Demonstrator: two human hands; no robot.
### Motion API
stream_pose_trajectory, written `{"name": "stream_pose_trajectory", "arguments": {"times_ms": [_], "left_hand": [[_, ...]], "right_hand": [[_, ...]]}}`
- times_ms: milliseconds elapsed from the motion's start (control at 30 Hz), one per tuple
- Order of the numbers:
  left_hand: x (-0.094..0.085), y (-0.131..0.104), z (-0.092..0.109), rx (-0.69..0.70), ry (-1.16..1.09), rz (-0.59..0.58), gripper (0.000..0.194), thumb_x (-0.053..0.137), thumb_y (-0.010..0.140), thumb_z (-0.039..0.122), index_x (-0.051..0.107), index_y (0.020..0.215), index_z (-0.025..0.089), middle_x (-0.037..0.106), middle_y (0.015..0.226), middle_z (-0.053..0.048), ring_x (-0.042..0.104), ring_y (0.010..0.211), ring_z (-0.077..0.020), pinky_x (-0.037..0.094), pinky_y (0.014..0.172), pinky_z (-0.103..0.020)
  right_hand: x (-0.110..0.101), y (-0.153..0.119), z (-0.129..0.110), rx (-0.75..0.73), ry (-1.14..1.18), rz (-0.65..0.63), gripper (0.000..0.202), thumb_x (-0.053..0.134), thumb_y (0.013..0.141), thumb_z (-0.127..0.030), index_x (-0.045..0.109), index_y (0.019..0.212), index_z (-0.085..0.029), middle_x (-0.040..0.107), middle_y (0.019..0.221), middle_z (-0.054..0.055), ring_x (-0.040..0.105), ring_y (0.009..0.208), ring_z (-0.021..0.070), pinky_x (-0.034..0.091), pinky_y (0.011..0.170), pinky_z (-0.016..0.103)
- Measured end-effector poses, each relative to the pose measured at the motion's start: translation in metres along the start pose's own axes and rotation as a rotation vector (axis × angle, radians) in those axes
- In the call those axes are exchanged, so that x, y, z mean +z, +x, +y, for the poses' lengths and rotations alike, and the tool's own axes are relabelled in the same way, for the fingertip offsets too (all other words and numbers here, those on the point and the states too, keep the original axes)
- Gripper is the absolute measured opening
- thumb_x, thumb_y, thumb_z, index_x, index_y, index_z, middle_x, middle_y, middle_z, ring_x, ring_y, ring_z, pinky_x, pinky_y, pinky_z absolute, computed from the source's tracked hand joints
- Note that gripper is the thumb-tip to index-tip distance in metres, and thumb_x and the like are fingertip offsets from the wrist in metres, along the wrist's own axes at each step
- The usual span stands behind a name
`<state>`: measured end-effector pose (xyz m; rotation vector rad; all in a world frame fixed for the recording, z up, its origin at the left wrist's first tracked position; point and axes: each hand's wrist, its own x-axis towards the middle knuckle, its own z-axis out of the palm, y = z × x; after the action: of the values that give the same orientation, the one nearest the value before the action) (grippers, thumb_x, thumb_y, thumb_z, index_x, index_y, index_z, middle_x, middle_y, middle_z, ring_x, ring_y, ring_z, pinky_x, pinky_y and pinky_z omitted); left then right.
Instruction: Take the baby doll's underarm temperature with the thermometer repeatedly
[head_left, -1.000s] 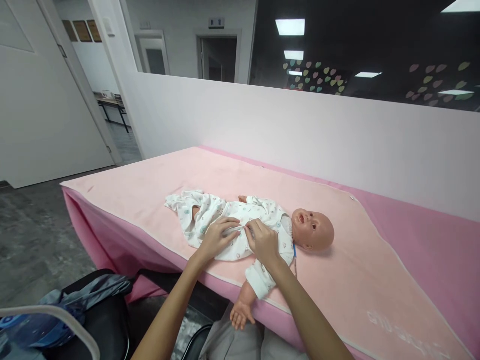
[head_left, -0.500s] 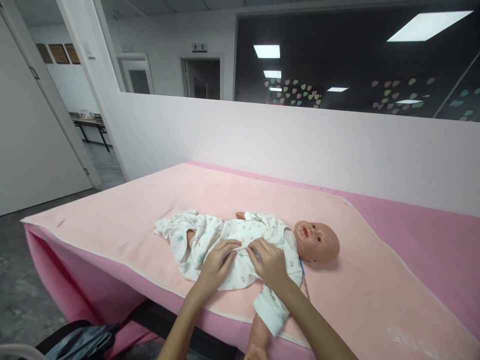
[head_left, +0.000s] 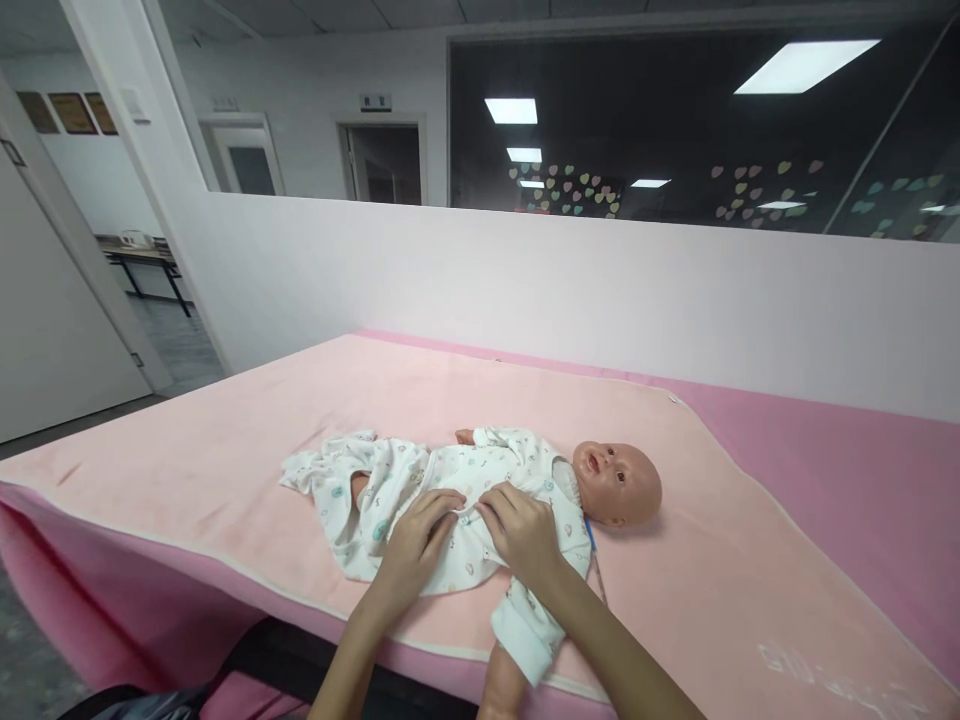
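A doll point(head_left: 480, 500) lies on its back on the pink blanket point(head_left: 712, 590) covering the table, head to the right, one arm hanging over the near edge. Both hands rest on its chest: the left hand point(head_left: 412, 550) and right hand point(head_left: 525, 535) meet at the front seam of the white suit point(head_left: 420, 480), fingers curled and pinching the cloth's edges. Since a second ago the hands have hardly shifted on the seam; only the view has risen. The fastening work seems to be held at the same spot.

Left hand point(head_left: 415, 548) and right hand point(head_left: 525, 533) rest on the doll's point(head_left: 616, 482) white printed romper point(head_left: 457, 490).
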<state>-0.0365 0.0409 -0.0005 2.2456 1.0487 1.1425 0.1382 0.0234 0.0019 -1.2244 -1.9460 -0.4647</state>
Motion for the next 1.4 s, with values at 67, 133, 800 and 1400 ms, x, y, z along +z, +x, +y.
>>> {"name": "stream_pose_trajectory", "arguments": {"times_ms": [67,133,800,1400], "left_hand": [[0.000,0.001,0.000,-0.009,0.000,0.003,0.021,0.041,0.090,0.027,0.061,0.095,0.024,0.061,0.105,-0.005,0.055,0.101,-0.0211,0.043,0.088,-0.035],[0.000,0.001,0.002,-0.018,-0.009,0.005,0.021,0.040,0.090,0.028,0.061,0.093,0.023,0.061,0.104,-0.005,0.055,0.101,-0.0210,0.043,0.089,-0.034],[-0.011,0.044,0.021,-0.233,0.232,-0.064,0.029,0.043,0.079,0.038,0.065,0.075,0.019,0.069,0.081,-0.005,0.061,0.079,-0.0238,0.042,0.070,-0.031],[0.058,0.130,-0.011,-0.192,-0.001,-0.024,0.029,0.049,0.074,0.041,0.069,0.079,0.020,0.071,0.083,-0.004,0.062,0.079,-0.0212,0.040,0.082,-0.033]], "right_hand": [[0.000,0.000,0.000,0.000,-0.012,-0.010,0.020,0.044,0.092,-0.028,0.057,0.078,-0.021,0.061,0.071,-0.002,0.054,0.058,0.0099,0.029,0.051,0.024],[0.001,0.000,0.000,0.002,-0.018,-0.017,0.020,0.044,0.092,-0.028,0.057,0.079,-0.021,0.061,0.072,-0.001,0.055,0.060,0.0101,0.029,0.052,0.024],[-0.070,-0.054,-0.018,0.609,0.149,0.084,0.012,0.047,0.086,-0.021,0.058,0.087,-0.020,0.061,0.086,0.003,0.057,0.074,0.0146,0.043,0.067,0.025],[-0.145,-0.074,0.014,0.843,0.033,0.295,0.021,0.053,0.079,-0.035,0.062,0.084,-0.017,0.062,0.069,0.003,0.056,0.059,0.0142,0.044,0.057,0.023]]}}
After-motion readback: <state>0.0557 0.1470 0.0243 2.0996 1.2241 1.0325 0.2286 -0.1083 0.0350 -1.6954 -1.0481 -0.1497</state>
